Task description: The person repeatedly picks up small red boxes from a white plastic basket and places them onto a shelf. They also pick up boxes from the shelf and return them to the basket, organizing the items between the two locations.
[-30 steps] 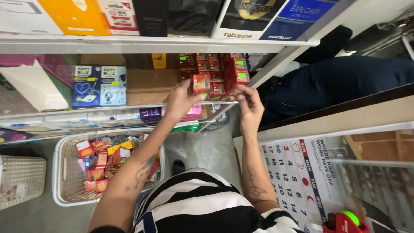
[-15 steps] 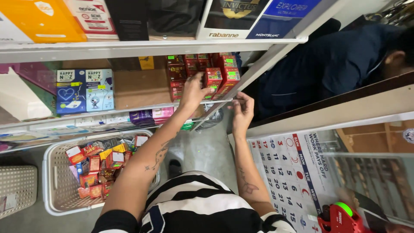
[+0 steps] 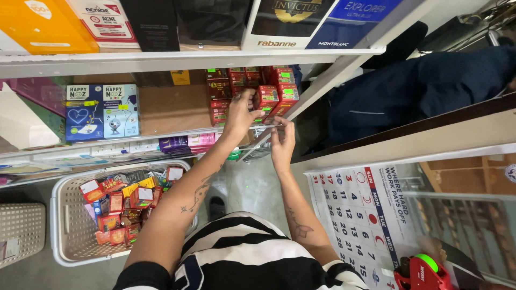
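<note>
The left hand (image 3: 240, 114) grips a small red box (image 3: 267, 98) in the stack at twelve o'clock on the shelf (image 3: 161, 131). The right hand (image 3: 283, 144) pinches the shelf edge just below. Push boxes in straight, so the stack stays even.

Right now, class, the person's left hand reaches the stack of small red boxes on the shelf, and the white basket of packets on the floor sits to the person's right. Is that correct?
Not quite. The head view shows the white basket on the floor to the person's left, not the right. The rest holds: the left hand reaches the stack of small red boxes on the shelf.
</note>
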